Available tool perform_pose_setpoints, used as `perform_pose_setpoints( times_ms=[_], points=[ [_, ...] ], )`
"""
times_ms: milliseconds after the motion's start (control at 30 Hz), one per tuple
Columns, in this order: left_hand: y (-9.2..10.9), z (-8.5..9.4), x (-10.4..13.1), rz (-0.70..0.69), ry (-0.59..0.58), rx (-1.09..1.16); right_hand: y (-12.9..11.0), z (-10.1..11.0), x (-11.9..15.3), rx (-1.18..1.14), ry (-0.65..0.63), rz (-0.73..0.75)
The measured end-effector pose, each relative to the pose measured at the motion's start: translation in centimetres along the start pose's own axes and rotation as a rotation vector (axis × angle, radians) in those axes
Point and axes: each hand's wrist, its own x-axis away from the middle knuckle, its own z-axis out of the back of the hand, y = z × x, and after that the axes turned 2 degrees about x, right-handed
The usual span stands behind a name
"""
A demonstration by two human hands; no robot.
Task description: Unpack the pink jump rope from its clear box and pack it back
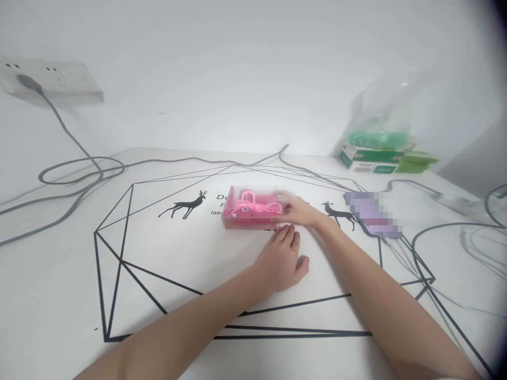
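A clear-sided box with pink cords inside lies on the white patterned table. My right hand grips the right end of the box, thumb on the near side and fingers at the far side, slightly blurred. Just in front of the box, my left hand rests palm down on the table, fingers stretched out and thumb apart, with nothing held. Its fingertips are close to the box's near right corner.
A blurred-out phone lies right of my right hand. Green and white boxes with a plastic bag stand at the back right. Grey cables run along the back and both sides. A wall socket is at upper left.
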Motion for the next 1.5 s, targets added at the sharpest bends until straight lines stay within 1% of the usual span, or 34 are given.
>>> perform_pose_setpoints(
  times_ms=[133,267,367,467,567,767,900,1033,1200,1333,1433,1500],
  points=[
    [-0.1,-0.2,0.0,0.001,0.016,0.008,-0.3,0.1,0.2,-0.042,-0.011,0.019],
    [-0.1,-0.4,0.0,0.001,0.036,0.008,0.1,-0.4,0.2,-0.07,-0.006,-0.015],
    [0.0,-0.3,-0.1,0.003,0.03,0.017,0.5,-0.8,0.2,-0.086,-0.005,-0.04],
    [0.1,-0.2,-0.1,0.008,0.007,0.024,0.9,-1.0,0.0,-0.116,-0.011,-0.011],
    [0.1,0.0,-0.1,0.011,0.004,0.02,1.3,-1.1,-0.2,-0.12,0.011,0.029],
    [0.0,-0.2,-0.1,0.01,0.023,0.013,1.6,-0.8,-0.2,-0.07,0.022,0.016],
    [-0.1,-0.4,0.0,0.014,0.023,0.013,1.2,-0.5,0.1,0.014,0.031,0.035],
    [-0.1,-0.5,0.0,0.023,0.016,0.019,1.0,-0.3,0.2,0.047,0.052,0.068],
    [-0.1,-0.5,0.0,0.019,0.024,0.022,1.5,-0.1,0.3,0.07,0.046,0.045],
    [-0.1,-0.4,0.0,0.008,0.038,0.019,1.9,-0.1,0.5,0.072,0.053,0.034],
    [-0.1,-0.3,0.0,0.015,0.023,0.025,1.8,-0.2,0.5,0.111,0.051,0.019],
    [0.0,-0.3,-0.1,0.021,0.013,0.031,1.7,-0.3,0.4,0.136,0.035,0.036]
  ],
)
